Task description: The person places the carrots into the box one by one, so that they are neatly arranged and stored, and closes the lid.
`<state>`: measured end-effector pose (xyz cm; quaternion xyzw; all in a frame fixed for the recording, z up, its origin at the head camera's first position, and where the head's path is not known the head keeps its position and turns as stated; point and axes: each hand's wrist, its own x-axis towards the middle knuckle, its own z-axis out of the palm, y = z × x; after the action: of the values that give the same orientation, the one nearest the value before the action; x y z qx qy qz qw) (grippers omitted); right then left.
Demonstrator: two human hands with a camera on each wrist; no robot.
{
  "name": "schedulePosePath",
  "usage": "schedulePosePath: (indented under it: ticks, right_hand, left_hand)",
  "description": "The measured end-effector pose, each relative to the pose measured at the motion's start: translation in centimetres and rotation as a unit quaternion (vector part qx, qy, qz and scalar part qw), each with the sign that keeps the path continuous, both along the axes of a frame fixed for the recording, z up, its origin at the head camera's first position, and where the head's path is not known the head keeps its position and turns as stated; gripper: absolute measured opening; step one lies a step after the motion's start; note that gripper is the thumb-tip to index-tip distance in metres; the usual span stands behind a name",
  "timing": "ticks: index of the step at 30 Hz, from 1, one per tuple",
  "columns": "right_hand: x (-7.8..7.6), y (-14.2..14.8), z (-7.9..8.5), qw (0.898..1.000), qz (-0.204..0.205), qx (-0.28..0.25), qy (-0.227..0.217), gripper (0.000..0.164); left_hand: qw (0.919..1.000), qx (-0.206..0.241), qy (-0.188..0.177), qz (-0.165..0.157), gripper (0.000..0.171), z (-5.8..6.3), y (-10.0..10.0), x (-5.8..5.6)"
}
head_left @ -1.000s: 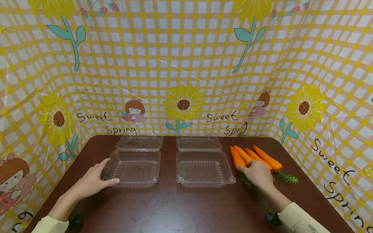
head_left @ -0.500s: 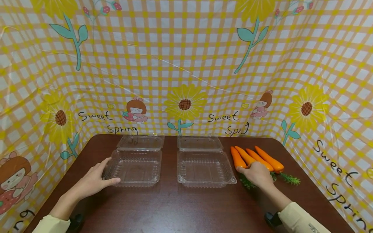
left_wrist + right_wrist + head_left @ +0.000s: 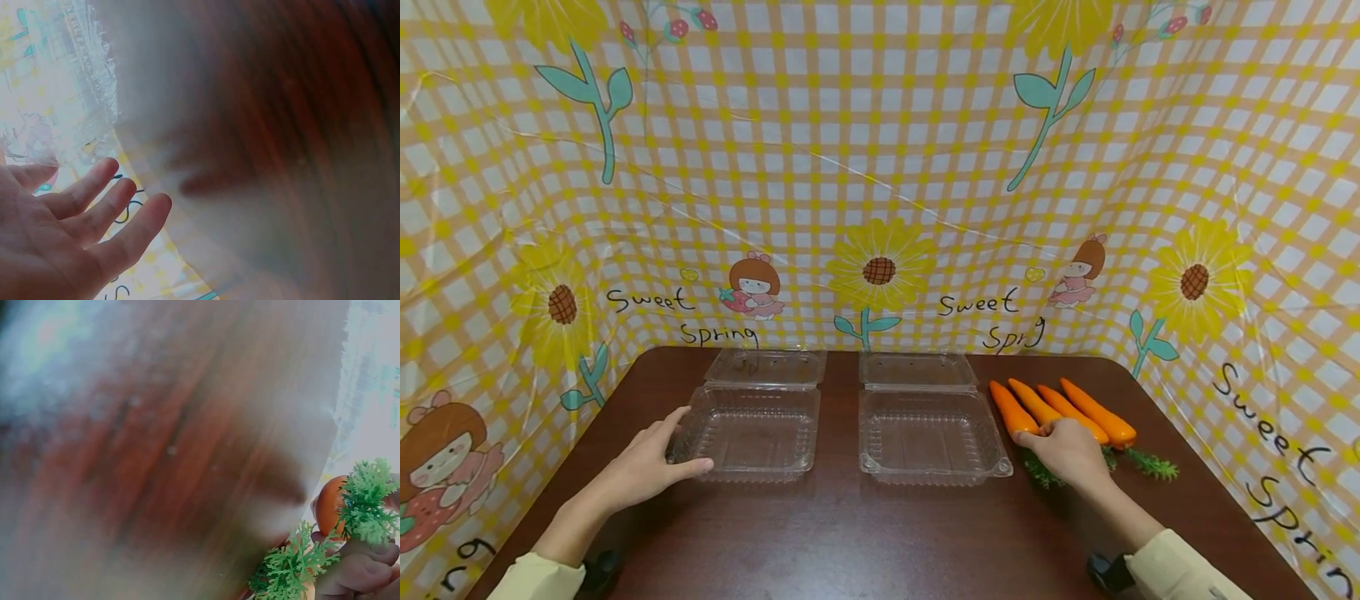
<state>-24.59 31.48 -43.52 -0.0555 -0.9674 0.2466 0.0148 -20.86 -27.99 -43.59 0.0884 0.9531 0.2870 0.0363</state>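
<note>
Near the table's right side, my right hand (image 3: 1067, 454) pinches the leftmost orange carrot (image 3: 1011, 407) at its leafy end. That carrot's green top (image 3: 369, 503) shows by the fingers in the right wrist view. Several more carrots (image 3: 1097, 415) lie alongside, partly covered by the hand. My left hand (image 3: 632, 468) holds nothing, its fingers extended and thumb spread at the left side of a clear plastic clamshell box (image 3: 760, 473); whether it touches the box I cannot tell. A second clear clamshell box (image 3: 925, 475) stands between that box and the carrots.
Both boxes have their lids (image 3: 767, 369) folded back toward the patterned cloth wall (image 3: 880, 167). The dark brown table (image 3: 835, 542) carries everything. More green leaves (image 3: 1153, 465) stick out to the right of my right hand.
The leftmost carrot has shifted slightly left at its tip, away from its neighbour, with my right hand on it. The left hand stays beside the box. The head view has shifted a little.
</note>
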Motion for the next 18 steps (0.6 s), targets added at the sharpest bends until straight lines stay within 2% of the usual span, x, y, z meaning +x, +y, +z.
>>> schedulePosePath:
  ticks: [6, 18]
  right_hand:
    - [0.2, 0.0, 0.6, 1.0, -0.008, -0.019, 0.01, 0.052]
    - [0.0, -1.2, 2.7, 0.998, 0.019, -0.04, 0.034, 0.04]
  left_hand:
    - [1.0, 0.002, -0.002, 0.002, 0.102, 0.2, 0.2, 0.1]
    - [1.0, 0.001, 0.002, 0.0, 0.102, 0.5, 0.3, 0.2]
